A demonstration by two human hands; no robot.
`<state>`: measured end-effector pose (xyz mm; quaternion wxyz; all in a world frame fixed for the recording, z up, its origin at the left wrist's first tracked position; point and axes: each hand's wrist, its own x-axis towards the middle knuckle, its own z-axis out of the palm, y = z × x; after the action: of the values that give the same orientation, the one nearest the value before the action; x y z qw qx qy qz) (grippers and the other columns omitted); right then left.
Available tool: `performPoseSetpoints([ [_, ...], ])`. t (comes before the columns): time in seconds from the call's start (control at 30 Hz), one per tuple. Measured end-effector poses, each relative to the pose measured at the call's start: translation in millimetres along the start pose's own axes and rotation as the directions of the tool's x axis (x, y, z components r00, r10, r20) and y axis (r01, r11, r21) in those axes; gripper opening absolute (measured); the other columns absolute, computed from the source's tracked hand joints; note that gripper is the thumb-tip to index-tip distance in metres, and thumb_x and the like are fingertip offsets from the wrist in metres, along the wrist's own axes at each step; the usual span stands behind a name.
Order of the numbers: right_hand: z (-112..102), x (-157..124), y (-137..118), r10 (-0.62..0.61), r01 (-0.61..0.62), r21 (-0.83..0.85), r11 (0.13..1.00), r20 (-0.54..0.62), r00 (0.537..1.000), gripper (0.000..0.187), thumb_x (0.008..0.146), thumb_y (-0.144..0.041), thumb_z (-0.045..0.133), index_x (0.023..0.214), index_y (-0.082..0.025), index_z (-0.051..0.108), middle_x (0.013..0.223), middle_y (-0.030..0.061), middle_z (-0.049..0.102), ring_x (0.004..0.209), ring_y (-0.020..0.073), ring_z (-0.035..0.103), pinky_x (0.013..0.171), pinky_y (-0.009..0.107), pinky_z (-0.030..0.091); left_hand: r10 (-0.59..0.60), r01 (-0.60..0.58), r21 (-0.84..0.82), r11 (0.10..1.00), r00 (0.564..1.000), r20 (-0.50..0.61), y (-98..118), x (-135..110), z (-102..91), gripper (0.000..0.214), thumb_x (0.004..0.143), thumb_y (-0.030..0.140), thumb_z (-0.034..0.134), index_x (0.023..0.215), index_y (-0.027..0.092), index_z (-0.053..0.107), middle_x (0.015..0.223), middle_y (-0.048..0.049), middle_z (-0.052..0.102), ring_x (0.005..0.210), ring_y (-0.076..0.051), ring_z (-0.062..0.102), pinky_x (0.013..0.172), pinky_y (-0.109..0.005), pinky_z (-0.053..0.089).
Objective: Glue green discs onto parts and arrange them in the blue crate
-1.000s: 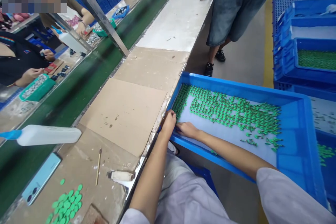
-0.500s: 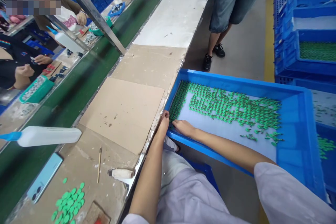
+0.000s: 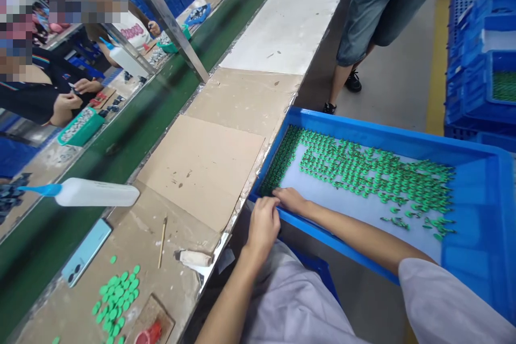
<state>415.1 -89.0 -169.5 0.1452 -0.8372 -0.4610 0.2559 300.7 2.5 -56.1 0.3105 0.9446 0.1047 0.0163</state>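
Note:
A big blue tray juts out from the right side of the bench, with many small green pieces with dark parts lying in rows on its pale liner. My left hand is closed at the tray's near rim, by the left corner; its fingertips are curled out of sight. Just inside that corner, my right hand reaches over the rim with its fingers together beside the densest rows. What either hand holds, if anything, is hidden.
Cardboard covers the bench. On it lie green discs, a thin stick, a phone, a white bottle and a red part on a block. A green belt separates co-workers. Blue crates stand right; a person stands beyond the tray.
My left hand has come back from the tray's left wall to its near rim, its back now showing. The right hand stays at the corner. The view has shifted left.

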Motion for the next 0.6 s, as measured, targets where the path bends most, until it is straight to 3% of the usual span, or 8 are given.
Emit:
performPoseSetpoints([
  [0.1,5,2,-1,-0.012,0.012,-0.01,1.0,0.003,1.0,0.023,0.1,-0.025,0.045,0.105,-0.016,0.066,0.11,0.0117,0.071,0.096,0.0227,0.069,0.079,0.029,0.048,0.09,-0.088,-0.059,0.994,0.995,0.04,7,-41,0.7,0.031,0.087,0.001,0.047,0.101,0.019,0.067,0.098,-0.0074,0.072,0.096,-0.023,0.063,0.088,-0.038,0.054],
  [0.23,4,0,-3,-0.049,0.048,-0.024,0.999,-0.023,0.999,0.027,0.102,-0.024,0.041,0.107,-0.016,0.066,0.109,0.0109,0.07,0.098,0.0204,0.068,0.082,0.028,0.047,0.054,-0.041,-0.152,0.988,0.995,0.082,6,-81,-1.1,0.034,0.087,0.001,0.045,0.103,0.021,0.067,0.1,-0.0066,0.072,0.095,-0.022,0.064,0.084,-0.036,0.055],
  [0.4,-5,8,-3,-0.174,0.168,-0.055,0.984,-0.117,0.978,0.024,0.099,-0.02,0.046,0.11,-0.015,0.067,0.114,0.013,0.066,0.107,0.0215,0.061,0.091,0.03,0.046,0.006,0.011,-0.208,0.978,0.997,0.079,2,-108,-12.4,0.036,0.087,0.001,0.045,0.105,0.023,0.067,0.1,-0.006,0.072,0.094,-0.021,0.064,0.083,-0.035,0.054],
  [0.6,-17,26,-11,-0.292,0.287,-0.154,0.946,-0.008,0.956,0.024,0.093,-0.015,0.05,0.102,-0.015,0.072,0.112,0.014,0.067,0.105,0.0254,0.062,0.087,0.032,0.046,0.087,-0.055,-0.266,0.962,0.99,0.11,6,-127,-34.2,0.038,0.086,0.001,0.044,0.109,0.024,0.065,0.103,-0.0061,0.071,0.096,-0.02,0.064,0.085,-0.032,0.054],
])
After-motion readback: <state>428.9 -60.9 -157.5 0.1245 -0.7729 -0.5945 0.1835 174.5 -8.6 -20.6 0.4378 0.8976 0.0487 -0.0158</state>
